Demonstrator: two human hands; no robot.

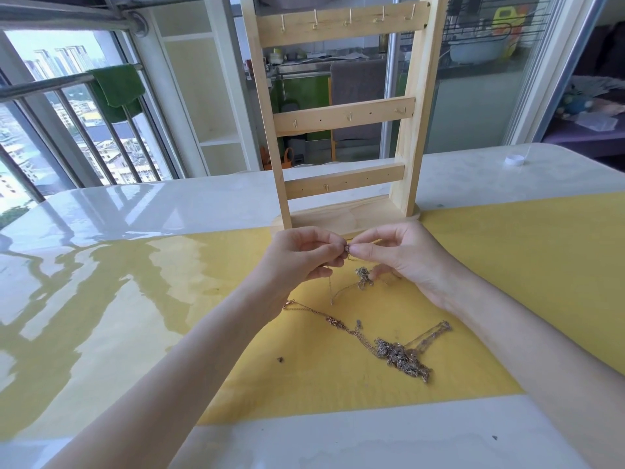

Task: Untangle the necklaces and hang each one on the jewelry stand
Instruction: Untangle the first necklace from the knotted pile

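Untangling step, mid-frame. Left hand [302,253] and right hand [399,257] both pinching a knot [347,249] of one chain, just before the stand [341,113]. Rest of tangle [399,355] lower center on yellow mat [507,265]. Hooks [348,16] all bare. Next: tease knot loose, gently.

Stand [341,106] top beyond frame edge

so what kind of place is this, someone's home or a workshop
Most likely a high-rise flat, at a table beside an enclosed balcony. The railing looks out over city towers, a green towel hangs on it, and a kitchen counter shows through the glass behind the wooden jewelry stand.
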